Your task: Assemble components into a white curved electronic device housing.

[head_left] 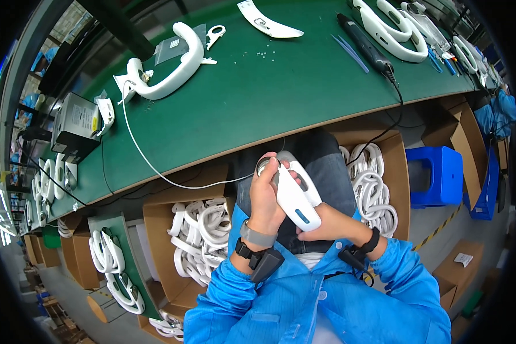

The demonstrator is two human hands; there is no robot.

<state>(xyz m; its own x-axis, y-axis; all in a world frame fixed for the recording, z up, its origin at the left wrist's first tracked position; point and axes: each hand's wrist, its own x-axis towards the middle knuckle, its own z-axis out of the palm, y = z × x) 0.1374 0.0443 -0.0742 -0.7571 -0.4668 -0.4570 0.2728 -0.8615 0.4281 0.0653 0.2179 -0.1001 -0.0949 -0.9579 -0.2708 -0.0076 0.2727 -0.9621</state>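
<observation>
Over my lap I hold a white plastic housing (292, 198) with a long loop shape and a dark oval slot near its lower end. My left hand (265, 198) is closed round its upper left part, thumb on top. At the lower right end, my right hand (325, 222) grips it from beneath, and most of its fingers are hidden. A thin white cable (149, 162) runs from a curved white part (175, 86) on the green bench to my left hand. Where the cable ends there is hidden by the fingers.
On the green bench (241, 109) lie a curved white cover (269, 22), a black electric screwdriver (366, 49), blue tweezers (351, 54) and more white housings (393, 34). Cardboard boxes of white parts (203, 241) flank my legs. A blue stool (441, 175) stands at right.
</observation>
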